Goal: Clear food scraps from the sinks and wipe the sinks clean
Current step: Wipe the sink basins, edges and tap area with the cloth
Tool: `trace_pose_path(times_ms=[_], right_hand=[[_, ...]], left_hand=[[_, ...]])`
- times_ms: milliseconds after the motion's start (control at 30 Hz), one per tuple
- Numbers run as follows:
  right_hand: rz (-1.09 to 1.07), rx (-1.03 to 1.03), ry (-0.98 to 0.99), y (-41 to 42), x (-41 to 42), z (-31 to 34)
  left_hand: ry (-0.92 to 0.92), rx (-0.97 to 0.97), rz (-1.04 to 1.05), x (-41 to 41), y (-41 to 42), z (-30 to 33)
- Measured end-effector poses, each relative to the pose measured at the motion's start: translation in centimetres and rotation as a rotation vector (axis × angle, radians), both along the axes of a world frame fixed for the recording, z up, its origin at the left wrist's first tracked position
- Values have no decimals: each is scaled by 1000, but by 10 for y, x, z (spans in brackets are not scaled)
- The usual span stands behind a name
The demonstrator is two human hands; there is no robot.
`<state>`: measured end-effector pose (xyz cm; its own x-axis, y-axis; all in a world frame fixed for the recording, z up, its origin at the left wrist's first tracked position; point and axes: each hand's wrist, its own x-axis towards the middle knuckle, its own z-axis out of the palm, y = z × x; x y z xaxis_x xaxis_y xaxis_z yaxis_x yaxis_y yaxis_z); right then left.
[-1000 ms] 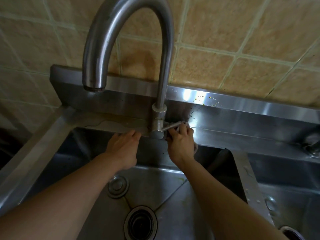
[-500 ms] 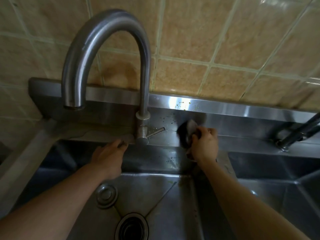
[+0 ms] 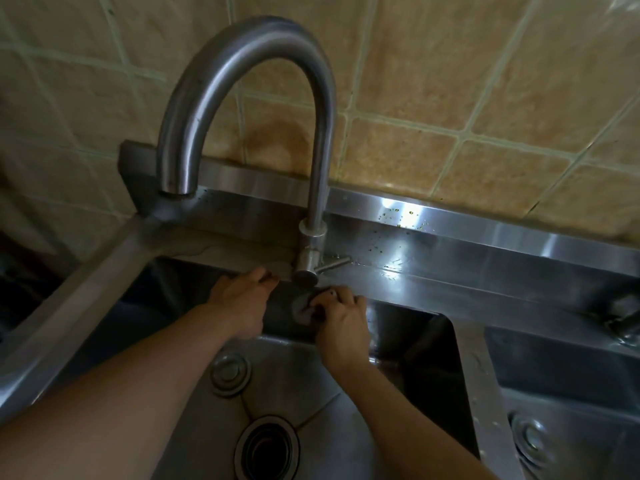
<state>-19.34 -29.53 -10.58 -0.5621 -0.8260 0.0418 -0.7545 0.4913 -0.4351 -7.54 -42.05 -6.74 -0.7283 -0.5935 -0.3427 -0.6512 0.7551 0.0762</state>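
Since half a second earlier, the right hand (image 3: 341, 315) had swung back left from the splashed ledge to the faucet base (image 3: 306, 268). Its fingers were curled round a dark cloth (image 3: 302, 308), pressing it on the back rim of the left sink (image 3: 194, 410), just at five o'clock from the base. The left hand (image 3: 242, 299) lay with relaxed fingers on the rim at seven o'clock, bracing. Judged from this, the right hand was nearer the work; the rim's long axis ran nine to three.
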Motion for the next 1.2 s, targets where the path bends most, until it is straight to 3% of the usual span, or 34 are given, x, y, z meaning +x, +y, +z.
trace_pose_path(times_ms=[233, 400, 567, 700, 867, 1000, 1200], right_hand=[[-68, -82, -313, -7, 45, 11], [-79, -148, -303, -43, 88, 24], [-258, -226, -156, -98, 101, 45], [-419, -98, 28, -135, 79, 57], [-398, 216, -26, -158, 78, 41], [-508, 35, -83, -178, 95, 25], [-247, -43, -24, -210, 132, 10]], left_hand=[[13, 16, 36, 47, -14, 14], [49, -39, 54, 97, -52, 28], [118, 35, 76, 140, -86, 22], [210, -10, 75, 166, -114, 9], [201, -84, 43, 182, -137, -6], [209, -100, -40, 187, -142, -11], [258, -23, -44, 190, -146, -9]])
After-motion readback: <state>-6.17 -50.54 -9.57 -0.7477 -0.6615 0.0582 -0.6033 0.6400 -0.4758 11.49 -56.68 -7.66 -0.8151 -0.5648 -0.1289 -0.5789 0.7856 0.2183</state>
